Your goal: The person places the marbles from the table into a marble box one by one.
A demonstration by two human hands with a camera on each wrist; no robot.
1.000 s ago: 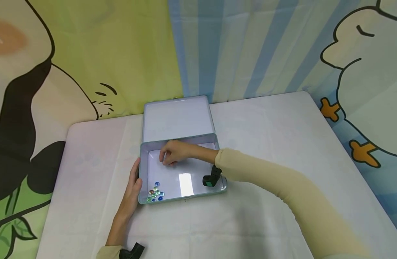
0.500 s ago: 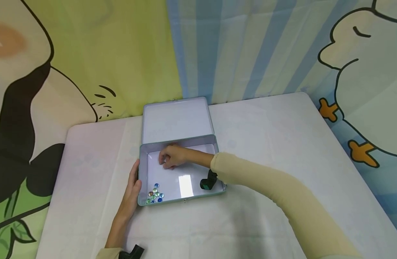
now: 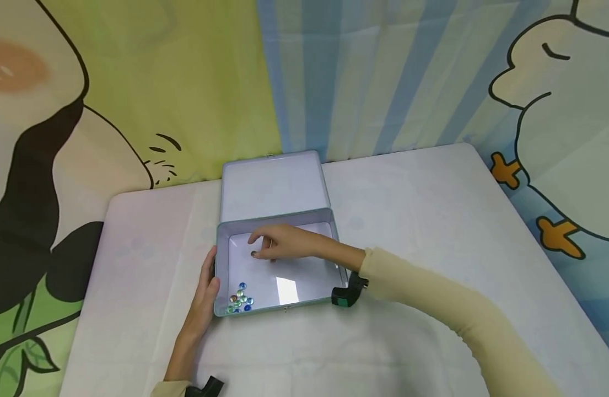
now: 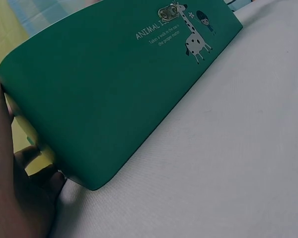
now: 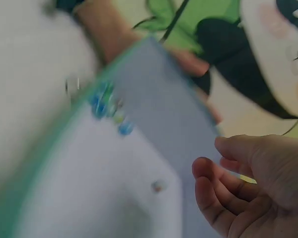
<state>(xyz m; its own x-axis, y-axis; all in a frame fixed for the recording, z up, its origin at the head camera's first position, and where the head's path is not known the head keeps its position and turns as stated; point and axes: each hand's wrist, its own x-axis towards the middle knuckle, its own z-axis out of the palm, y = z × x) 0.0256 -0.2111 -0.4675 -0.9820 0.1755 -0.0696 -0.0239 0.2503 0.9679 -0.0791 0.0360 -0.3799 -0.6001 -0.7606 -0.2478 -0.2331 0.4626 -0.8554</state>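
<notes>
A metal box, pale inside and green outside, lies with its lid swung back. Several glass marbles cluster in its near left corner. My right hand is over the box, thumb and forefinger apart. One more marble shows beside the thumb tip in the head view. In the right wrist view that marble appears apart from the fingers, though blurred. My left hand rests along the box's outer left wall with extended fingers; in the left wrist view some fingertips touch its lower side.
A white cloth covers the table. Printed curtains hang behind and beside it. A black wrist camera on the right arm is near the box's front right corner. The front wall bears a small metal clasp.
My right hand's thumb and forefinger have spread apart, and its wrist has shifted right. A marble now shows by the thumb. The left hand stays against the box.
</notes>
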